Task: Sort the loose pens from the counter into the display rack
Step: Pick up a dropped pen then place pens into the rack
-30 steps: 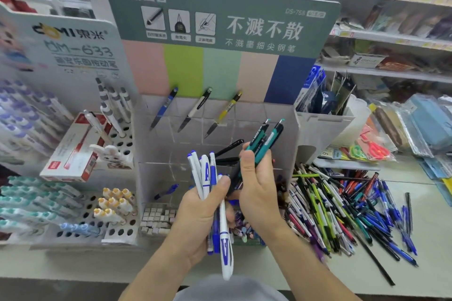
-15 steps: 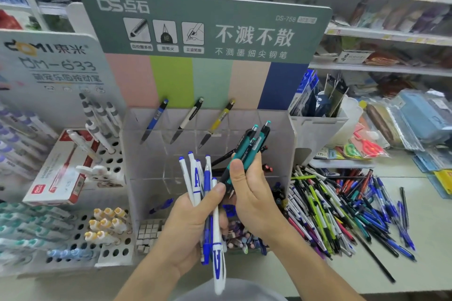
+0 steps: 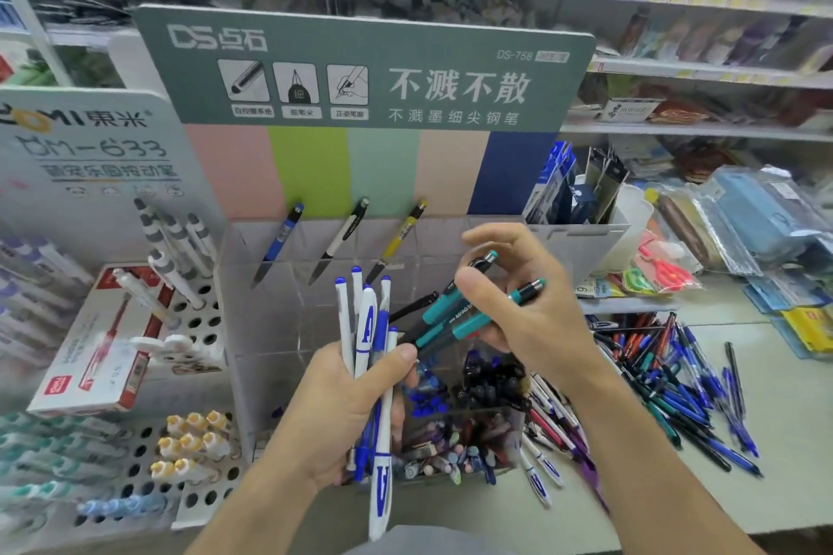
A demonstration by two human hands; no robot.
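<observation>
The left hand (image 3: 347, 410) grips a bundle of blue-and-white pens (image 3: 367, 329) before the clear display rack (image 3: 270, 320), while the right hand (image 3: 532, 311) pinches teal pens (image 3: 455, 320) just beside them.

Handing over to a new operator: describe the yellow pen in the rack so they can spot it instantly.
Find the green DS sign above the clear display rack. Three pens lean in the rack's back row below the sign's colour stripes. The yellow pen is the rightmost, beside a white pen and a blue pen; it alone has a yellow barrel.
</observation>
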